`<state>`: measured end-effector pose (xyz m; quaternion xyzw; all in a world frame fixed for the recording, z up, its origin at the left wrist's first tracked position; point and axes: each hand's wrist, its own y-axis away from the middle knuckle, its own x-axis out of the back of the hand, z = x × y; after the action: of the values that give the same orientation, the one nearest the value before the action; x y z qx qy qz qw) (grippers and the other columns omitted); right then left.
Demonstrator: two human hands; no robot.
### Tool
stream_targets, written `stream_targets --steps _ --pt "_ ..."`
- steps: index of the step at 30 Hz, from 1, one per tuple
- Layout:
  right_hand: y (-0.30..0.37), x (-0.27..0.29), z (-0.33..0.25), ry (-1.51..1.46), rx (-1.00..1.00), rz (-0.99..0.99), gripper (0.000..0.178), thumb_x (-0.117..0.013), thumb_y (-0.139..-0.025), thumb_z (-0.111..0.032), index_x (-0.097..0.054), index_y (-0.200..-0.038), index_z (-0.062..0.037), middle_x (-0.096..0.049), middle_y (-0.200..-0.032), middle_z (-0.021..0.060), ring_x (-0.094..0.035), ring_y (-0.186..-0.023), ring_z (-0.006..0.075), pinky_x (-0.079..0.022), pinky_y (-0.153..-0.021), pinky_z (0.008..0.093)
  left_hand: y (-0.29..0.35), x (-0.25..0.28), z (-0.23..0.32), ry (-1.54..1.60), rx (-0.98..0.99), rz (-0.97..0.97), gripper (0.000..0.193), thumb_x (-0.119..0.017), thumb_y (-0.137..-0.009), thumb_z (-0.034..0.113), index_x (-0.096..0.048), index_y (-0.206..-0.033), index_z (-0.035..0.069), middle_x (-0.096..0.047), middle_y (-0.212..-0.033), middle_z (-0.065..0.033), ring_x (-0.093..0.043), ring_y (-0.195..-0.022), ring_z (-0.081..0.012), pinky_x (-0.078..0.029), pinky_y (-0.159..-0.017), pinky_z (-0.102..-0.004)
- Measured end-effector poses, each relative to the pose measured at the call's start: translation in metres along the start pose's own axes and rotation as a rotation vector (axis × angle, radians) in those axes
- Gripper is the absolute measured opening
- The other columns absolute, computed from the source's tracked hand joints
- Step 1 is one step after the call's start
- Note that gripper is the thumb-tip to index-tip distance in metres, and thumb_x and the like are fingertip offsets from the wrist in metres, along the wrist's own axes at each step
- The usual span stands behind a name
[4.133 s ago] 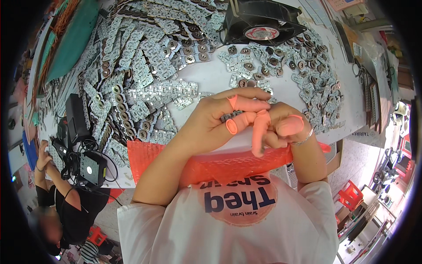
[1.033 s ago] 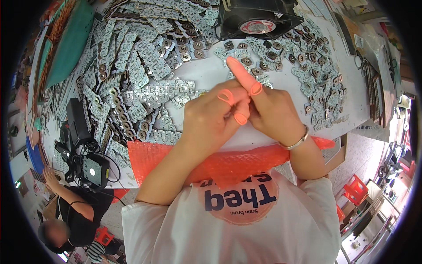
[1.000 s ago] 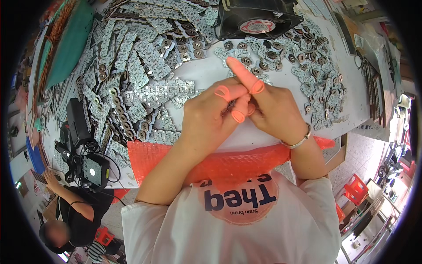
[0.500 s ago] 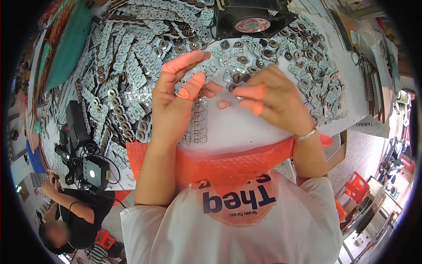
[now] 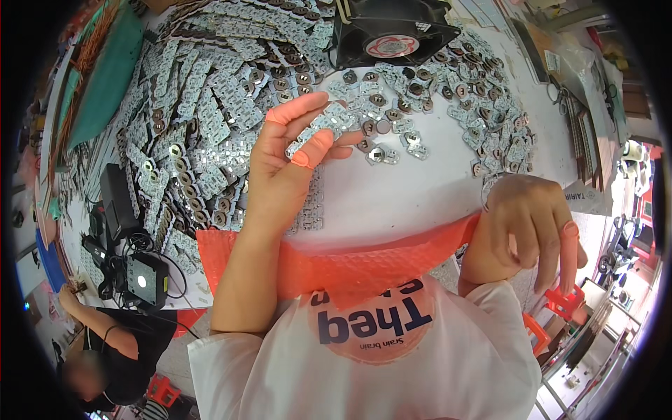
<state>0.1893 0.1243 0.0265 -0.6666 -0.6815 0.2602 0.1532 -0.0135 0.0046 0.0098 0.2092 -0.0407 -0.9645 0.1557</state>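
Note:
My left hand (image 5: 276, 157) is raised over the worktable, pinching a small silvery circuit board strip (image 5: 329, 120) between thumb and fingers. Orange finger cots cover parts of its thumb and index finger. Off the table's right front edge, my right hand (image 5: 533, 213) hangs with its fingers pointing down and apart, apparently holding nothing. An orange finger cot (image 5: 570, 231) shows on one of its fingers. Beyond my left hand, a few loose small boards with round dark parts (image 5: 381, 155) lie on the white tabletop (image 5: 399, 192).
Heaps of similar board strips (image 5: 210, 105) cover the table's left, and smaller boards (image 5: 483, 105) lie at the right. A black fan (image 5: 392, 35) stands at the back. Orange bubble wrap (image 5: 364, 262) lines the front edge. Black adapters with cables (image 5: 147, 276) lie left, near another person (image 5: 129, 343).
My right hand has swung from beside the left hand out to the right, past the table edge. An orange ring on the tabletop is gone. The left hand keeps its strip.

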Motion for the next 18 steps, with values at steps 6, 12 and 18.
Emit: stream_targets --steps 6,12,18 --pt "0.026 -0.011 0.0 0.259 -0.325 0.502 0.017 -0.064 -0.08 -0.012 -0.07 -0.096 -0.0082 -0.057 -0.072 0.002 -0.049 -0.065 0.0148 -0.041 -0.058 0.0264 0.001 -0.001 -0.002 -0.012 -0.013 0.034 0.039 -0.052 -0.089 -0.003 -0.042 -0.127 0.001 -0.048 -0.128 -0.0179 -0.064 -0.099 -0.0294 -0.055 -0.079 -0.0297" --pt "0.004 -0.003 0.026 1.327 -0.58 0.525 0.029 -0.072 -0.073 -0.008 -0.069 -0.101 -0.0107 -0.052 -0.076 0.0041 -0.051 -0.075 0.0209 -0.043 -0.064 0.0304 0.001 0.0 -0.001 -0.063 0.054 -0.011 0.039 -0.052 -0.089 -0.003 -0.042 -0.127 0.001 -0.052 -0.122 -0.0181 -0.066 -0.09 -0.0225 -0.053 -0.074 -0.0267" --pt "-0.007 -0.008 0.034 1.45 -0.61 0.458 0.026 -0.072 -0.07 -0.006 -0.069 -0.096 -0.0094 -0.054 -0.082 0.0049 -0.052 -0.081 0.0233 -0.044 -0.068 0.0322 0.001 0.004 -0.009 -0.094 0.034 -0.088 0.031 -0.053 -0.089 -0.001 -0.051 -0.12 0.001 -0.06 -0.104 -0.011 -0.064 -0.083 -0.0155 -0.052 -0.072 -0.0253"
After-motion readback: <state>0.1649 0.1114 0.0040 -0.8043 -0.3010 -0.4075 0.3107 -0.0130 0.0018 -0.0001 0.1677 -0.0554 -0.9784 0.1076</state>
